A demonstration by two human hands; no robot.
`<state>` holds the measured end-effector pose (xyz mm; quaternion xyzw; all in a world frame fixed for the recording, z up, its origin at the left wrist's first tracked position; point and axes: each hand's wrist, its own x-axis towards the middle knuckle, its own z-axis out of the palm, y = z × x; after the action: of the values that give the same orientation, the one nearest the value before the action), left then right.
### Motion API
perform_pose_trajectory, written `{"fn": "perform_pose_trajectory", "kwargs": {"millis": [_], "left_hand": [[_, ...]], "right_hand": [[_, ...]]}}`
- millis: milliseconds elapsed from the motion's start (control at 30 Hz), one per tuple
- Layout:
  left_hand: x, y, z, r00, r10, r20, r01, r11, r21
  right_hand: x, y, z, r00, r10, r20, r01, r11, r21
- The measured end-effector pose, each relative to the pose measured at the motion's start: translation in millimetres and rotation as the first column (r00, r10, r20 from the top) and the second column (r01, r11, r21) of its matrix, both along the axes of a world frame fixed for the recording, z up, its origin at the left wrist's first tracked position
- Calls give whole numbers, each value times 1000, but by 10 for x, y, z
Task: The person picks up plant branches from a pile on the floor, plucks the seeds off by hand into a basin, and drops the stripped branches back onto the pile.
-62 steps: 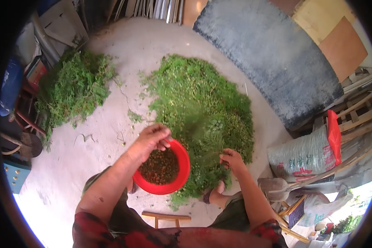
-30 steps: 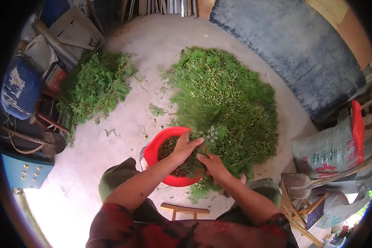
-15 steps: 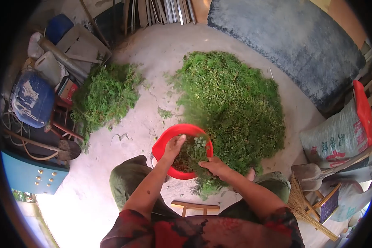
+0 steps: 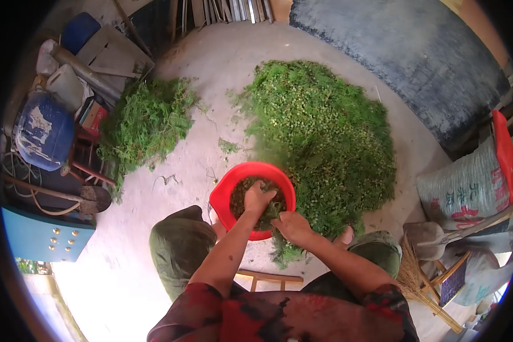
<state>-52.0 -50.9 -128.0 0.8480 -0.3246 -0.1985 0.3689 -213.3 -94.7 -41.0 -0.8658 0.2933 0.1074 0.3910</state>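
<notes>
A red plastic basin [image 4: 221, 204] sits on the floor between my knees, with small greenish-brown pods and leaf bits inside. My left hand [image 4: 259, 198] is over the basin, fingers curled in against a leafy green sprig with pods. At the basin's right rim my right hand [image 4: 292, 227] is closed round the stem end of the sprig [image 4: 285, 251], whose feathery leaves hang down below that hand. The fingertips of both hands are partly hidden. Just beyond the right rim lies a large heap of green plants [image 4: 325, 137] dotted with round pods.
A smaller pile of leafy stalks [image 4: 148, 122] lies at the left, beside a blue drum [image 4: 44, 134] and a shovel [image 4: 94, 199]. On the right stand a filled woven sack [image 4: 464, 188], another shovel [image 4: 424, 239] and a broom [image 4: 413, 279]. A dark board [image 4: 399, 62] leans at the back.
My left hand has moved right across the basin, from its left side to the sprig near my right hand. The right hand stays at the rim, holding the sprig.
</notes>
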Motion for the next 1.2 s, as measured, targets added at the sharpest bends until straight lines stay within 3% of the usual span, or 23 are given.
{"fn": "perform_pose_trajectory", "kwargs": {"millis": [100, 200, 300, 400, 500, 567, 633, 667, 733, 800, 833, 867, 1000, 1067, 1167, 1200], "left_hand": [[57, -108, -101, 978, 120, -169, -92, 982, 165], [245, -156, -512, 953, 159, -257, -145, 987, 74], [262, -175, -725, 952, 219, -212, -221, 975, 14], [574, -92, -836, 976, 138, -166, -120, 986, 118], [639, -1, -194, 943, 230, -240, -176, 958, 225], [576, 101, -207, 864, 162, -477, -177, 984, 12], [512, 121, -161, 746, 61, -663, -204, 969, -141], [455, 144, -136, 638, 101, -764, -261, 961, -90], [210, 211, 520, 380, 184, -906, -352, 935, 42], [166, 294, 515, 47, -175, -983, -284, 941, -181], [136, 307, 546, -134, -342, -930, -280, 913, -296], [106, 331, 595, -190, -347, -918, -336, 902, -271], [41, 320, 486, 57, -177, -983, -436, 881, -184], [36, 295, 493, 111, -110, -988, -424, 894, -147], [7, 184, 253, 432, -65, -900, -417, 870, -263], [-4, 149, 231, 614, 23, -789, -375, 888, -266]], "right_hand": [[21, -41, -13, 999, -28, 31, 29, 999, -32], [33, 18, -1, 998, -19, 64, 25, 995, -100], [60, -7, 37, 1000, -2, -21, 0, 998, -63], [46, 9, 133, 999, 21, -47, -24, 998, -60], [26, -5, 206, 998, -2, -59, 2, 1000, -3], [17, -81, 156, 999, -49, -4, 49, 998, 26], [-1, -186, 112, 997, -68, 41, 66, 996, 59], [8, -213, 85, 996, -63, 62, 57, 995, 87], [50, -221, -17, 993, -80, 87, 62, 979, 193], [75, -198, -107, 988, -125, 85, 90, 938, 336], [75, -185, -94, 988, -145, 55, 107, 892, 439], [75, -179, -60, 986, -163, 22, 126, 835, 536], [95, -203, 71, 973, -196, -124, 222, 626, 747], [91, -197, 22, 977, -179, -117, 206, 643, 738], [86, -161, -157, 970, -233, -68, 220, 725, 653], [95, -139, -170, 965, -260, -43, 232, 759, 608]]}}
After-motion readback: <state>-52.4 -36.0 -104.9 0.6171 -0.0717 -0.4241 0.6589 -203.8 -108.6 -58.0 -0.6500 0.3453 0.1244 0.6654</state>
